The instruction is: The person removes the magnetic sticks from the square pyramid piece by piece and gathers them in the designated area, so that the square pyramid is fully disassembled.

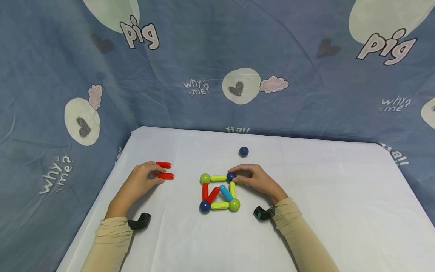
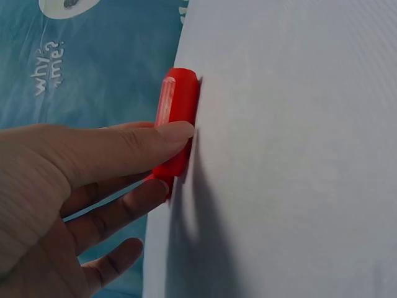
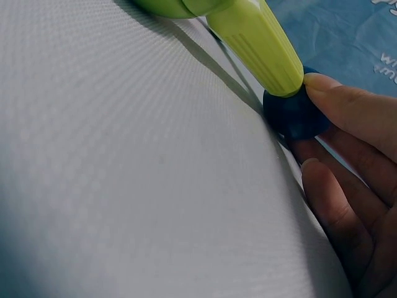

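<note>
A square of toy construction rods and balls lies on the white table. Its corners are two green balls (image 1: 234, 204) and two dark blue balls (image 1: 205, 206); yellow-green rods (image 1: 219, 206) and a red rod (image 1: 205, 192) form its sides. Inside, another red rod (image 1: 213, 195) and a light blue rod (image 1: 225, 192) slant from the lower corners. My right hand (image 1: 259, 181) pinches the far-right dark blue corner ball (image 3: 294, 115) between thumb and fingers. To the left of the square, my left hand (image 1: 138, 183) pinches a loose red rod (image 2: 180, 99). Just beyond lies a second loose red rod (image 1: 164, 165).
Beyond the square sits a single dark blue ball (image 1: 243, 151). The white-covered table (image 1: 323, 181) ends against a blue printed cloth (image 1: 204, 45) at the back and left. A black camera mount (image 1: 140, 221) sticks out from each wrist.
</note>
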`<state>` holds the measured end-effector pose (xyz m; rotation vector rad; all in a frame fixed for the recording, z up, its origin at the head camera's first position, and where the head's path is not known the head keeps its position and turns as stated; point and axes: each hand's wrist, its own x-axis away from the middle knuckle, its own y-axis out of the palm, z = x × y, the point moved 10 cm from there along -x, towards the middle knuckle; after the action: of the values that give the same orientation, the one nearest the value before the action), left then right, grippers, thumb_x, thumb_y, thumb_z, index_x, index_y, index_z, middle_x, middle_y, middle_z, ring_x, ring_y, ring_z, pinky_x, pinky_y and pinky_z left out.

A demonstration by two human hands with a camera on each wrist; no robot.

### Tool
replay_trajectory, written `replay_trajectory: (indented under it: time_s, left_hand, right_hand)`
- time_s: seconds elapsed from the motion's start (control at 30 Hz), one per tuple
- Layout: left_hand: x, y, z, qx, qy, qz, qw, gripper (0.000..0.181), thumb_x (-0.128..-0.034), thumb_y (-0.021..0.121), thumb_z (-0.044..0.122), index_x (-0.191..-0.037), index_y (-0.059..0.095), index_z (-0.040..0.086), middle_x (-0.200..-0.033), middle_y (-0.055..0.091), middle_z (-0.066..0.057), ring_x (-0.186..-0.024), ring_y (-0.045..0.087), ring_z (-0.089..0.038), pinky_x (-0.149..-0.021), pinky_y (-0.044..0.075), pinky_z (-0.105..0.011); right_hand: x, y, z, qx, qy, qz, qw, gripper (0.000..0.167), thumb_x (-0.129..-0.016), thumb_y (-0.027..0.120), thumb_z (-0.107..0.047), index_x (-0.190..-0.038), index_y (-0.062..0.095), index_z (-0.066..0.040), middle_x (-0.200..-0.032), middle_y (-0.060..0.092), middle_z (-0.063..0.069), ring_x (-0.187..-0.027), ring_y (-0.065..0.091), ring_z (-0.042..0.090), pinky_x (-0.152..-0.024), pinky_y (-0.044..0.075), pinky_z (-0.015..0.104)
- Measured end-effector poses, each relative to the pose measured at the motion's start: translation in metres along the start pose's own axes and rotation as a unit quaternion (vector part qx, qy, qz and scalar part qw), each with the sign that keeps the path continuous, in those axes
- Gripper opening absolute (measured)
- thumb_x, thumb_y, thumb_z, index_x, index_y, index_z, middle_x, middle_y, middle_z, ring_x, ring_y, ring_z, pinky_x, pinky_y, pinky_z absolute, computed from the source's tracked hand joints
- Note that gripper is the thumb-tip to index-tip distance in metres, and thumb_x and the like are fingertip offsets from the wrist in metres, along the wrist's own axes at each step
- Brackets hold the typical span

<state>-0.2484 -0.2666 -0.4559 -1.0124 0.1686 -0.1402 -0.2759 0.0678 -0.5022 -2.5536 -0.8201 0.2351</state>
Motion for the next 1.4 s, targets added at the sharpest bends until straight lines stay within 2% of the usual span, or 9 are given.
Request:
replay_trajectory:
  time_s: [0.17,0.3,0.4,0.6,0.73,1.0,1.17,1.3,1.4]
  left_hand:
    - [0.0,-0.005,0.015,0.013,0.032,0.022,0.9992,0.032,-0.0758,0.089,0.002,-0.105,0.077,0.003,-0.102,0.074,-0.011,-0.091,0.065,-0.027,-0.083,0.057,-0.047]
    - [0.0,0.0,0.038,0.038,0.062,0.019,0.9972,0.029,-0.0789,0.089,0.009,-0.106,0.078,0.006,-0.104,0.074,-0.007,-0.089,0.066,-0.022,-0.082,0.058,-0.043]
    - [0.001,0.012,0.058,0.067,0.075,-0.014,0.9948,0.028,-0.0814,0.089,0.015,-0.107,0.078,0.009,-0.104,0.074,-0.005,-0.091,0.067,-0.02,-0.084,0.059,-0.042]
    - [0.006,0.052,0.1,0.096,0.093,-0.1,0.986,0.03,-0.0841,0.087,0.026,-0.11,0.077,0.015,-0.1,0.072,0.002,-0.091,0.064,-0.016,-0.086,0.057,-0.038]
    - [0.01,0.073,0.12,0.095,0.099,-0.121,0.9831,0.028,-0.0837,0.087,0.025,-0.108,0.077,0.015,-0.095,0.071,0.005,-0.088,0.063,-0.014,-0.079,0.057,-0.03]
    - [0.013,0.088,0.126,0.079,0.064,-0.111,0.9886,0.026,-0.0816,0.089,0.025,-0.104,0.078,0.019,-0.093,0.064,0.011,-0.087,0.059,-0.009,-0.076,0.052,-0.024]
    - [0.014,0.09,0.13,0.071,0.074,-0.113,0.9883,0.023,-0.0843,0.087,0.024,-0.103,0.075,0.017,-0.093,0.064,0.009,-0.087,0.058,-0.009,-0.077,0.051,-0.023]
    - [0.014,0.086,0.133,0.056,0.09,-0.095,0.9898,0.022,-0.0855,0.086,0.024,-0.101,0.072,0.017,-0.091,0.063,0.008,-0.085,0.057,-0.01,-0.077,0.051,-0.024]
    - [0.015,0.083,0.136,0.033,0.106,-0.083,0.9904,0.023,-0.0861,0.085,0.025,-0.103,0.071,0.016,-0.092,0.063,0.008,-0.086,0.056,-0.01,-0.077,0.051,-0.025]
  right_hand:
    - [0.0,0.0,0.0,-0.004,-0.003,-0.002,1.0,0.033,-0.097,0.074,-0.019,-0.129,0.072,-0.014,-0.131,0.072,0.005,-0.122,0.065,0.023,-0.091,0.053,0.024]
    - [0.0,-0.001,0.0,-0.005,-0.003,-0.001,1.0,0.032,-0.097,0.074,-0.019,-0.129,0.072,-0.015,-0.129,0.073,0.005,-0.119,0.065,0.02,-0.089,0.053,0.023]
    - [0.001,-0.002,0.001,-0.007,-0.003,0.001,1.0,0.032,-0.096,0.074,-0.018,-0.128,0.072,-0.014,-0.129,0.073,0.006,-0.117,0.065,0.021,-0.087,0.053,0.022]
    - [0.005,-0.005,0.004,0.003,0.007,0.004,1.0,0.032,-0.095,0.076,-0.019,-0.126,0.073,-0.014,-0.127,0.074,0.006,-0.119,0.065,0.022,-0.092,0.054,0.025]
    - [0.01,-0.009,0.004,0.016,0.017,0.017,0.9996,0.029,-0.092,0.079,-0.022,-0.12,0.075,-0.017,-0.121,0.076,0.003,-0.115,0.067,0.02,-0.09,0.054,0.026]
    - [0.026,-0.009,0.003,-0.005,0.013,0.039,0.9992,0.03,-0.088,0.084,-0.018,-0.116,0.075,-0.012,-0.115,0.075,0.007,-0.1,0.068,0.018,-0.077,0.056,0.021]
    - [0.026,-0.006,0.003,-0.009,0.003,0.047,0.9988,0.032,-0.088,0.083,-0.013,-0.117,0.074,-0.009,-0.116,0.074,0.01,-0.101,0.067,0.018,-0.076,0.054,0.02]
    - [0.023,-0.006,0.002,-0.004,0.003,0.046,0.9989,0.032,-0.088,0.081,-0.005,-0.119,0.072,-0.003,-0.117,0.074,0.016,-0.101,0.067,0.023,-0.075,0.054,0.02]
    - [0.022,-0.007,0.0,-0.006,0.0,0.044,0.999,0.031,-0.088,0.081,-0.007,-0.118,0.072,-0.004,-0.116,0.074,0.015,-0.099,0.067,0.018,-0.074,0.054,0.02]
